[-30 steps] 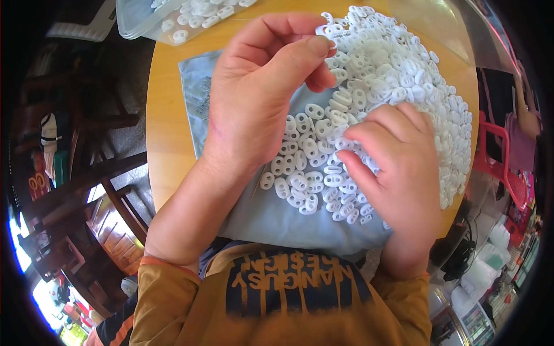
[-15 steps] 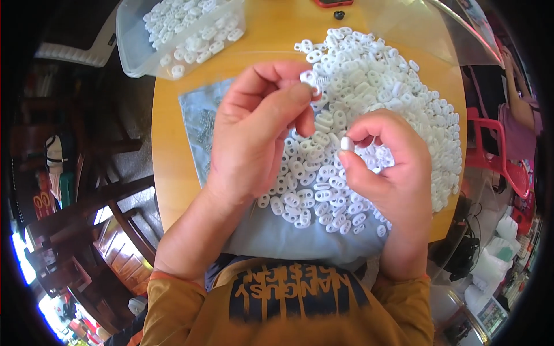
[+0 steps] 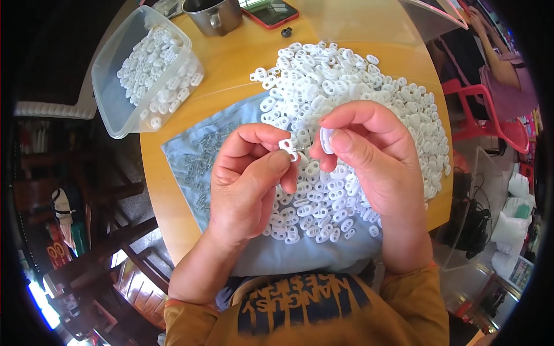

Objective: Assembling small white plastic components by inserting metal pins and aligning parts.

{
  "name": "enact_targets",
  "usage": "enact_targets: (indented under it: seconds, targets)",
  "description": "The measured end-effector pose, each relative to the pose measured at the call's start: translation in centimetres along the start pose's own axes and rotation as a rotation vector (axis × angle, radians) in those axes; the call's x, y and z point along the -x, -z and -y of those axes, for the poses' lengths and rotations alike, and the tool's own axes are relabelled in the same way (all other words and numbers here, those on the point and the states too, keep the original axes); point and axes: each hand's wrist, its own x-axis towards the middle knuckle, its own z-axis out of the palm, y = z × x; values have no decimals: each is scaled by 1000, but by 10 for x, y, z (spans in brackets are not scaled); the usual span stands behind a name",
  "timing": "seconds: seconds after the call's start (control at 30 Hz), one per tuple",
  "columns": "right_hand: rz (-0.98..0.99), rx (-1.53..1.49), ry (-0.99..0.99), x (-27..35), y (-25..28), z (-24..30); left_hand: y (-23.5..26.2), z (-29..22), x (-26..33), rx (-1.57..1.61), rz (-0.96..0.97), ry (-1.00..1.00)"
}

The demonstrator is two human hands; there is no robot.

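My left hand [image 3: 245, 179] pinches a small white two-hole plastic piece [image 3: 287, 147] between thumb and fingers. A thin metal spring [image 3: 299, 149] sticks out of that piece toward the right. Close by, my right hand [image 3: 375, 155] grips a white oval plastic piece [image 3: 326, 140] edge-on between thumb and forefinger. The two pieces are a small gap apart. Beneath and beyond my hands spreads a big heap of white two-hole plastic pieces [image 3: 346, 86]. On the blue-grey cloth [image 3: 179, 153] left of my left hand lies a scatter of small metal springs [image 3: 210, 155].
At the far left of the wooden table [image 3: 164, 213], a clear plastic tub [image 3: 107, 109] holds more white pieces. Behind stand a metal mug [image 3: 210, 17], a red-edged phone [image 3: 268, 12] and a small black part [image 3: 286, 32]. A person's arm [image 3: 499, 69] shows near a red chair [image 3: 490, 118].
My hands have come closer together, each still holding its white piece. The spring and the oval piece now face each other. The view has shifted, bringing the mug and more of the tub into sight.
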Motion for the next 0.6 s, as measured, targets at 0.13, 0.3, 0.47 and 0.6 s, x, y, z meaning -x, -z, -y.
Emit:
enact_targets:
  seconds: [0.13,0.3,0.47,0.6]
  targets:
    - [-18,20,-10,0,-3,1,0,0,-1,-26,-5,-18]
    - [4,58,12,2,-5,1,0,0,1,-51,9,-14]
    - [-24,169,35,3,-11,2,-2,0,1,-74,-5,-3]
    - [49,394,137,2,-8,-1,-1,-1,1,-82,-22,-2]
